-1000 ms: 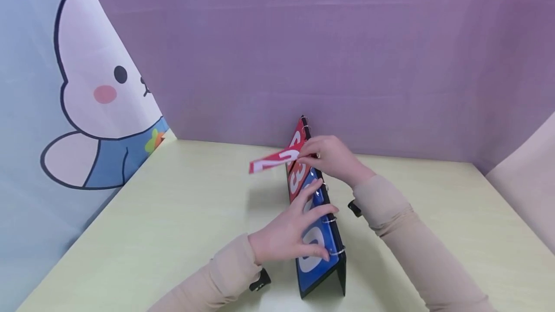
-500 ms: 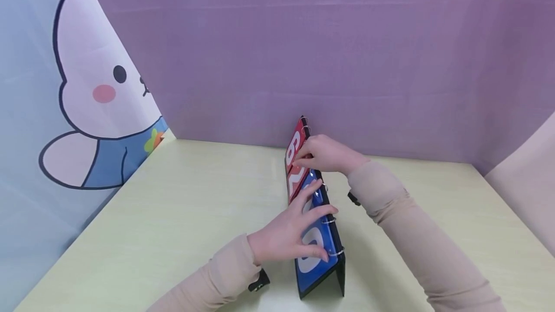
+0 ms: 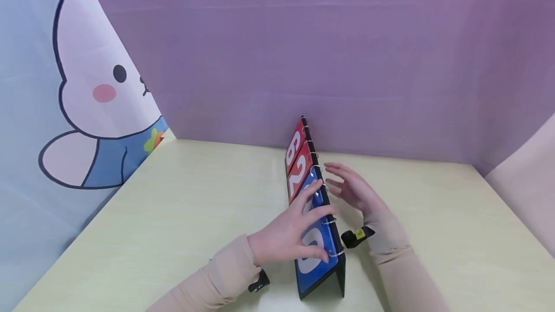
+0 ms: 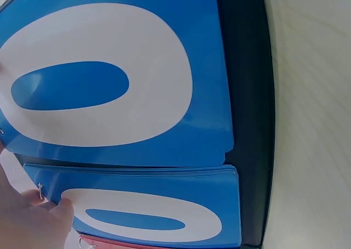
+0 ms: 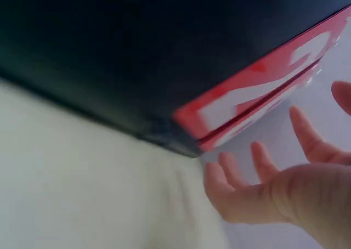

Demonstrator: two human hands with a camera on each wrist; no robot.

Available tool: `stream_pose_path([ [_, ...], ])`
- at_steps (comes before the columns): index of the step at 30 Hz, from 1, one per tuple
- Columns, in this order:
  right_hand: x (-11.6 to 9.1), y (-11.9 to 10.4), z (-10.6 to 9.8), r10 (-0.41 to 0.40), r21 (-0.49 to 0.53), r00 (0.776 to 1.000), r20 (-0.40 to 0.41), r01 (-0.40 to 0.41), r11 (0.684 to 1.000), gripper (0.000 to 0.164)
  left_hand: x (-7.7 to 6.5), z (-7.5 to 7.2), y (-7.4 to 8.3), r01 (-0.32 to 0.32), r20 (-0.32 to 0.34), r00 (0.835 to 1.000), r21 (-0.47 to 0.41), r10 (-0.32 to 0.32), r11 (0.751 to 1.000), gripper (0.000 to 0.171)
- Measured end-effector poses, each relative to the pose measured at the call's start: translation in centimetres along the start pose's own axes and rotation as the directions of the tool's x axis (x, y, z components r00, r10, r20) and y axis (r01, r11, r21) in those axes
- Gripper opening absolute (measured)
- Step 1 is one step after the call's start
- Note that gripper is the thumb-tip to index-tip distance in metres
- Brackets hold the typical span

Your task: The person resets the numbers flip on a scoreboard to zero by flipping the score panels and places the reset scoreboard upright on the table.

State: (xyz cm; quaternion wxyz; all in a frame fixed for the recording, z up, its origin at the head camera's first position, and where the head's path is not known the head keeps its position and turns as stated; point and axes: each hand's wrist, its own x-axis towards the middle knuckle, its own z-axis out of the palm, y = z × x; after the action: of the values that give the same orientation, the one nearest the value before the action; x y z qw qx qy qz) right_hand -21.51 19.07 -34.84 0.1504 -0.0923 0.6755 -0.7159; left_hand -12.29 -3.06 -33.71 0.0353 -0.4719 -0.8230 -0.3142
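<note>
A tabletop flip scoreboard [image 3: 309, 280] with a black folding stand stands upright like a tent, its ring-bound top edge running away from me. Two blue cards are at the near end, and the larger blue card [image 4: 208, 123] shows a white 0. Beyond them a red card [image 3: 300, 175] shows a white 2, and the farthest red card [image 3: 296, 145] bears another white digit. My left hand [image 3: 289, 232] rests spread over the blue cards, fingertips at the rings. On the right side of the stand, my right hand [image 3: 353, 189] holds nothing, its fingers loosely bent beside the top edge.
The scoreboard stands on a pale yellow table [image 3: 208, 196]. A purple cloth [image 3: 303, 52] hangs behind the table, and a blue cloth with a cartoon rabbit [image 3: 99, 95] is at the left. Both wrists wear small black cameras.
The red 2 card, earlier lifted in my right hand, now lies flat on the scoreboard. My right hand has let go and moved right and nearer. My left hand has stayed in place.
</note>
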Motion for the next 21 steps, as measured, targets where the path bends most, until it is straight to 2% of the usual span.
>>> stream_pose_path([
  [2,0.0,1.1,-0.2,0.045,0.033,0.998,0.037,-0.047,0.998,0.049,0.0,0.0,0.0,0.0,-0.003,1.0,0.006,0.0,1.0,0.081],
  [4,0.0,1.9,-0.4,0.057,0.055,0.996,0.064,-0.061,0.997,0.048,0.0,0.0,0.0,-0.003,-0.008,1.0,0.015,0.004,1.0,0.081],
  [9,-0.1,2.5,-0.4,0.08,0.164,0.993,0.087,-0.093,0.982,0.039,-0.1,0.1,0.0,0.001,-0.005,1.0,0.024,-0.001,1.0,0.081],
  [13,-0.1,2.4,-0.2,0.109,0.286,0.991,0.082,-0.129,0.949,0.026,-0.1,0.0,0.0,0.012,0.002,1.0,0.025,-0.012,1.0,0.081],
  [19,-0.1,2.2,-0.2,0.156,0.398,0.987,0.048,-0.162,0.903,0.032,0.0,0.0,0.0,0.029,0.009,1.0,0.017,-0.03,0.999,0.081],
  [21,-0.1,2.3,-0.4,0.179,0.466,0.984,0.025,-0.17,0.868,0.025,0.0,0.0,0.0,0.029,0.006,1.0,0.021,-0.029,0.999,0.081],
])
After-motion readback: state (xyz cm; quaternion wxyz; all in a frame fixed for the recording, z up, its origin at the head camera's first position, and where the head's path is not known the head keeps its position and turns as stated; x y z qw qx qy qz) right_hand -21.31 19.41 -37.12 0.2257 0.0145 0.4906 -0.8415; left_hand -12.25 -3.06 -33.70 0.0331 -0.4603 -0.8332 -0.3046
